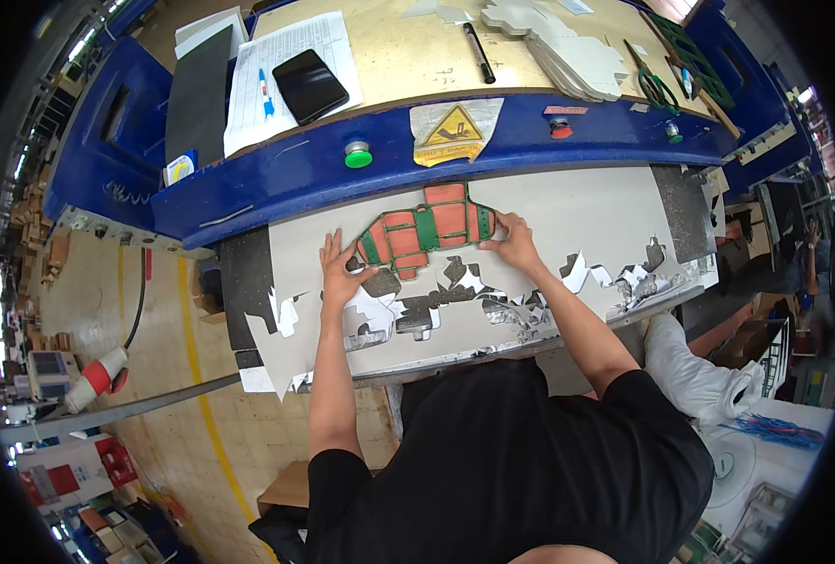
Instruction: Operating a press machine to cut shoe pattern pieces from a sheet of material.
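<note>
A cutting die (425, 228) with green edges and orange-red foam lies on a pale grey sheet (314, 226), close beneath the blue press beam. My left hand (342, 274) holds its left end, thumb toward the near edge and fingers along the outer side. At the opposite end, my right hand (517, 244) grips the die's right tip. The sheet's near side is cut through with ragged holes, and torn white scraps (376, 312) stick up there. Dark bed surface (455, 273) shows through the holes.
The blue press beam (286, 174) carries a green button (357, 155), a red button (560, 128) and a yellow warning sign (455, 130). On top are a phone (310, 86), papers, a marker (479, 53), stacked cut pieces (577, 61) and scissors (656, 89). A white bag (690, 371) stands right.
</note>
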`<state>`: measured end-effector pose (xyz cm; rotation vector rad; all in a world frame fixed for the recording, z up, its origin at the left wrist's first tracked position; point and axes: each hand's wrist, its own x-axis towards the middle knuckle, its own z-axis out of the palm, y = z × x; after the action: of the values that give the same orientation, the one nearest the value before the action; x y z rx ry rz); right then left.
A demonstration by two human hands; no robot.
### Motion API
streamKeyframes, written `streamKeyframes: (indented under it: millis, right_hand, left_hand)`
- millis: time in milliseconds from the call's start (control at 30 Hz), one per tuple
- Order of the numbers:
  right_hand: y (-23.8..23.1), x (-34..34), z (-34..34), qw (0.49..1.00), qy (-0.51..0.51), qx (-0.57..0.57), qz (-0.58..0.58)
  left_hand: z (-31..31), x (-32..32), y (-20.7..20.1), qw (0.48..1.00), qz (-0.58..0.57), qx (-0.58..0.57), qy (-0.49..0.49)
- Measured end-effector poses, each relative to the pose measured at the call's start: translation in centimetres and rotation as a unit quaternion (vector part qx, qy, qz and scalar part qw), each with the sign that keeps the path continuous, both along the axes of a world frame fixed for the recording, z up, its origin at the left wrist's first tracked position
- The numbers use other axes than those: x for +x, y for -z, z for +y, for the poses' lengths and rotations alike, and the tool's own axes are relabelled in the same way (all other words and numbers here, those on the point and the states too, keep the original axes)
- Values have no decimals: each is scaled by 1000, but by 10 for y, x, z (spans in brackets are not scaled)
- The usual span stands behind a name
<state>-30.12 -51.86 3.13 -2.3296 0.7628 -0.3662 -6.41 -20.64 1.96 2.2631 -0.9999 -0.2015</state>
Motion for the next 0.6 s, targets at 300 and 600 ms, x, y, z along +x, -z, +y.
streamKeyframes:
  millis: [300,600]
  right_hand:
    - [-36,114,17,994,46,84,58]
    - [-36,137,67,970,-217,-85,66]
  left_hand:
    - [-15,-46,-34,988,31,82,126]
    - [30,-5,-20,989,67,-94,-93]
